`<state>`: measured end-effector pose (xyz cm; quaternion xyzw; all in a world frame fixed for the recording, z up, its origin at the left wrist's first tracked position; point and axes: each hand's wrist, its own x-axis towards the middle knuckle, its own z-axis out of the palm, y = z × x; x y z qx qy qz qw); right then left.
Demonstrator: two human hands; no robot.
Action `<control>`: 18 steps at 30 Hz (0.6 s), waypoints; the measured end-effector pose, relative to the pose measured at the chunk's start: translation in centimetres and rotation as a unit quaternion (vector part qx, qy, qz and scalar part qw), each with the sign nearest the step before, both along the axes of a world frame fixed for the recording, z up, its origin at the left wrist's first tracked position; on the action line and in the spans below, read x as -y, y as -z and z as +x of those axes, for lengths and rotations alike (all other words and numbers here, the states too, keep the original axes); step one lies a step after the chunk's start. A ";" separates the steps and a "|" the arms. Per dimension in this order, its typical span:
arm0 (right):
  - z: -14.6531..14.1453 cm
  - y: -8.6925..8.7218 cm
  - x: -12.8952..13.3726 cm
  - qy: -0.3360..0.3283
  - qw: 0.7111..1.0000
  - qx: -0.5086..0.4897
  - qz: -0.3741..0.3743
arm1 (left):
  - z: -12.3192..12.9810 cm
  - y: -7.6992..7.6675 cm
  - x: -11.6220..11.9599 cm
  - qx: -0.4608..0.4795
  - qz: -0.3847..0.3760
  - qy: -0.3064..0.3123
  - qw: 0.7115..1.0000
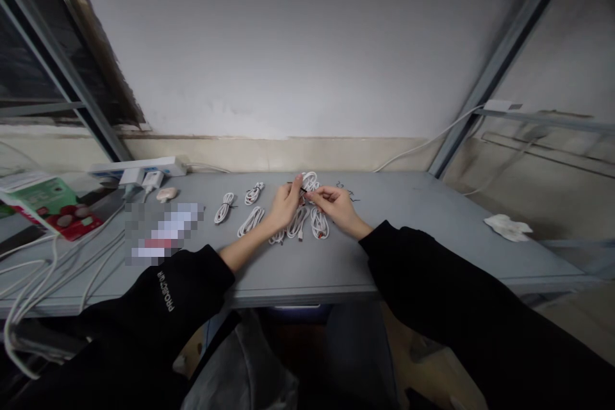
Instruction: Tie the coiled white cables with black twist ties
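Observation:
My left hand [286,204] is closed around a coiled white cable [311,179], its loop showing above the fingers. Between the two hands runs a short black twist tie [303,190], and my right hand [336,206] pinches its end with thumb and forefinger. Just below my hands lie more coiled white cables, one [298,224] between the wrists and another [319,224] by the right hand. To the left are a coil [250,222] beside my forearm and two tied bundles [224,208] [254,193]. Part of the held coil is hidden by my fingers.
Loose black twist ties [346,191] lie beyond my right hand. Leftward are a blurred-out phone-like item [166,234], an earbud case [166,194], a power strip [170,166] with chargers, a green-and-red box [62,205] and trailing cords. A crumpled tissue [508,228] sits at right.

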<state>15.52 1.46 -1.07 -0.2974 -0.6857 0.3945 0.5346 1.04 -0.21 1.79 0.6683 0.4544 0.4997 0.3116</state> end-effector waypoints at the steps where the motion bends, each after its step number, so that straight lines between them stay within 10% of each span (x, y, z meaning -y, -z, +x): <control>1: 0.1 -0.1 0.0 0.002 1.000 -0.003 -0.013 | 0.0 -0.1 0.0 0.011 -0.007 0.004 1.000; 18: -0.2 0.3 -0.2 0.002 1.000 0.006 0.014 | -0.7 -1.5 0.5 -0.016 -0.114 0.108 0.987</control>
